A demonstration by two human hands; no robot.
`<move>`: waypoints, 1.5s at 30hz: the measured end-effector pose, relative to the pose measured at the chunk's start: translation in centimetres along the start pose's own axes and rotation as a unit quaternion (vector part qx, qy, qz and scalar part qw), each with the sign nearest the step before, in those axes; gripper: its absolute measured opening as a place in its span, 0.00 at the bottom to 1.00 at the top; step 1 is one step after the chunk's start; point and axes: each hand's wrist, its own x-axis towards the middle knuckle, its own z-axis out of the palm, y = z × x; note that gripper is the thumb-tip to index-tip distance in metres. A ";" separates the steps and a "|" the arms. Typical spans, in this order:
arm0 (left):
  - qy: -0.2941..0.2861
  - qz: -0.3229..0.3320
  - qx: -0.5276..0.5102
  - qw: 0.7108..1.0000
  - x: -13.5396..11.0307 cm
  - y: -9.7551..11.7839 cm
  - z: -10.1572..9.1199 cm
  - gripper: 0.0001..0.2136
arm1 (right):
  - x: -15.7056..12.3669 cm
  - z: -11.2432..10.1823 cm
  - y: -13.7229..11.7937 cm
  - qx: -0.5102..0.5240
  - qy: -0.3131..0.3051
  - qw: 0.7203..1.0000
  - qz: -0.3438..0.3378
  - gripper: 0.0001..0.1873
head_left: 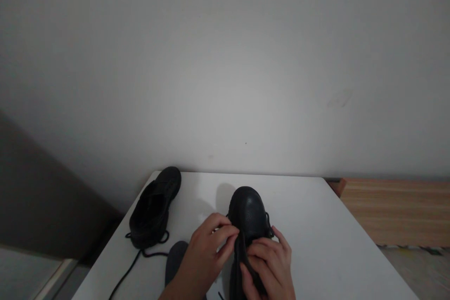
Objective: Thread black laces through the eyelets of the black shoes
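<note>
Both hands meet at six o'clock on the table (316, 225): left hand (207, 255) and right hand (269, 262) pinch the shoe (249, 211) at its lacing, perhaps the tongue. Second shoe (154, 208) lies at ten o'clock, laces trailing.

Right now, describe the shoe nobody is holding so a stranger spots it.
Find the white table against the wall. At its far left corner lies a black shoe, loose lace trailing toward the edge. Unlike the other shoe, no hand touches it.
</note>
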 end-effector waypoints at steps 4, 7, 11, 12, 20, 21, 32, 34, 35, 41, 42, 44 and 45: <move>0.026 -0.017 -0.003 1.000 -0.7 0.1 -0.1 0.10 | 0.0 0.4 -0.4 -0.023 -0.013 1.000 -0.010 0.09; 0.030 -0.063 -0.045 0.997 -1.2 0.2 0.2 0.10 | -0.3 0.5 -0.3 -0.032 -0.026 0.999 -0.020 0.10; 0.048 -0.120 -0.080 0.988 -1.5 0.4 0.5 0.09 | -0.4 0.5 -0.2 -0.026 -0.040 0.998 -0.029 0.10; 0.047 -0.120 -0.084 0.988 -1.5 0.4 0.5 0.09 | -0.4 0.5 -0.2 -0.025 -0.043 0.998 -0.030 0.10; 0.021 -0.187 -0.135 0.973 -1.1 1.2 1.0 0.10 | 0.2 0.7 0.1 -0.024 -0.050 0.998 -0.043 0.10; 0.023 -0.206 -0.148 0.967 -1.0 1.1 1.2 0.10 | 0.3 0.7 0.1 -0.021 -0.052 0.997 -0.046 0.10; 0.035 -0.298 -0.219 0.928 0.2 -0.9 1.6 0.10 | -0.9 2.6 1.4 0.062 -0.063 0.981 0.171 0.20; 0.030 -0.303 -0.232 0.924 0.2 -1.7 1.9 0.10 | -0.6 3.2 1.8 0.047 -0.108 0.980 0.163 0.23; 0.028 -0.305 -0.236 0.922 0.3 -2.1 2.0 0.09 | -0.3 3.5 1.9 0.043 -0.128 0.978 0.160 0.23; 0.013 -0.306 -0.250 0.919 0.6 -3.5 2.5 0.08 | 2.7 4.0 2.3 0.066 -0.181 0.954 0.230 0.13; 0.009 -0.306 -0.250 0.919 0.7 -3.6 2.6 0.08 | 3.1 4.1 2.5 0.075 -0.194 0.949 0.239 0.12; -0.001 -0.306 -0.251 0.918 1.0 -3.9 2.5 0.08 | 3.9 4.3 3.1 0.087 -0.212 0.942 0.247 0.12; -0.006 -0.306 -0.252 0.918 1.1 -4.1 2.6 0.08 | 4.1 4.5 3.4 0.091 -0.214 0.941 0.246 0.13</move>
